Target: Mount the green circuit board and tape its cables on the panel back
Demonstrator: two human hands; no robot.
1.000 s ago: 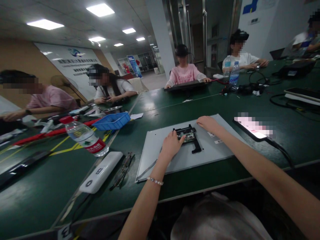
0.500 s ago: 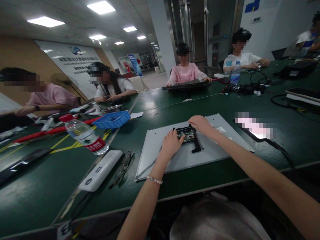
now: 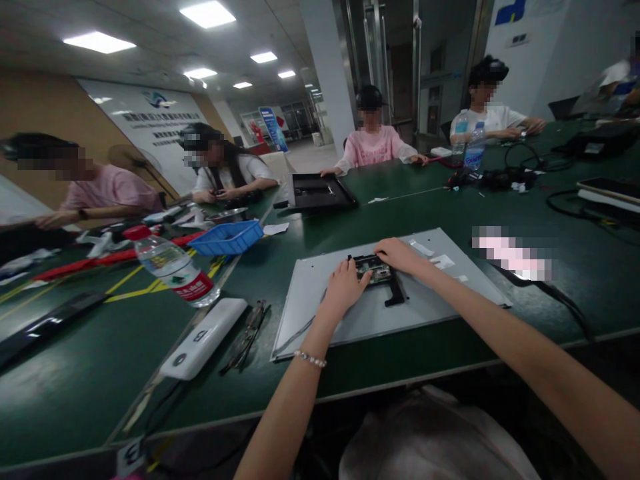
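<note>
On the table in front of me lies a flat light-grey panel [image 3: 430, 313]. At its middle sits a black plastic bracket [image 3: 395, 292] around a green circuit board [image 3: 383, 273]. My left hand [image 3: 346, 285] grips the bracket's left side, fingers over its edge and thumb reaching onto the board. My right hand [image 3: 397, 256] is closed at the bracket's upper right edge, its fingertips bent down and partly hidden. A thin cable runs from under my left wrist to the panel's lower left corner. White stickers [image 3: 443, 261] mark the panel's right side.
Left of the panel are eyeglasses [image 3: 246, 337], a white power bank [image 3: 205, 339], a red-capped water bottle [image 3: 175, 270] and a blue basket [image 3: 227, 238]. A lit phone [image 3: 515, 257] with a cable lies right. Co-workers sit around the table, one holding a black tray-like housing [image 3: 320, 193].
My right hand has shifted slightly left along the bracket's top edge. My left hand stays put. Across the table, a co-worker has swung the black housing left, and its hollow inside now shows.
</note>
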